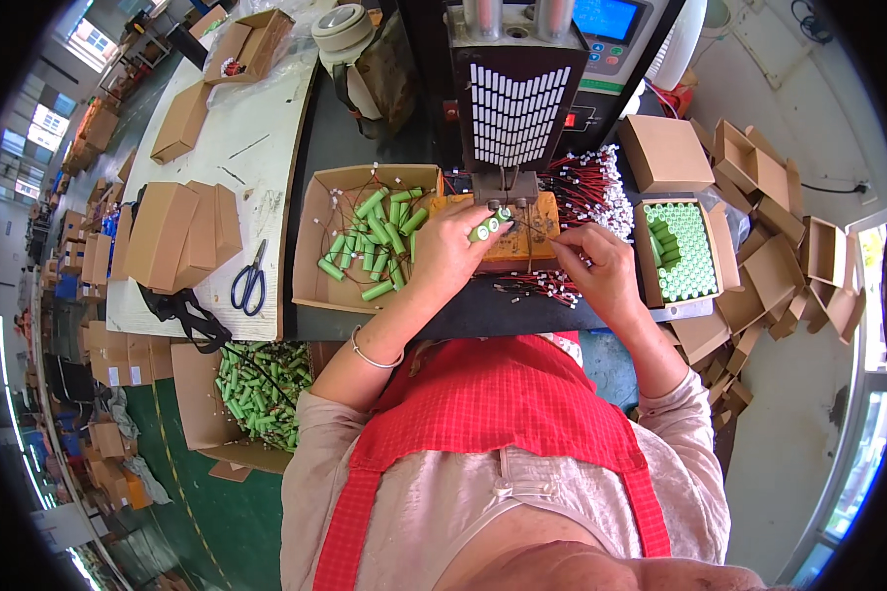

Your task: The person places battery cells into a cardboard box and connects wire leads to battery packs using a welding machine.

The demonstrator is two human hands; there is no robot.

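My left hand (450, 246) grips small green battery cells (479, 233), their ends turned toward the electrodes (508, 187) of a spot welder (517, 108). Opposite it, my right hand (603, 270) pinches a thin lead wire (537, 233) that runs to the cells. Both hands are over a worn yellow-orange block (545, 219) below the welder head. The contact between wire and cell is too small to make out. Red and black leads with white connectors (601, 192) lie bunched behind and below my right hand.
At left, an open carton (310, 292) holds loose green cells with wires. On the right, another box (652, 288) has cells standing upright. Blue-handled scissors (249, 286) lie on the white table. A larger carton (197, 404) of cells sits below; empty boxes (774, 281) pile up at right.
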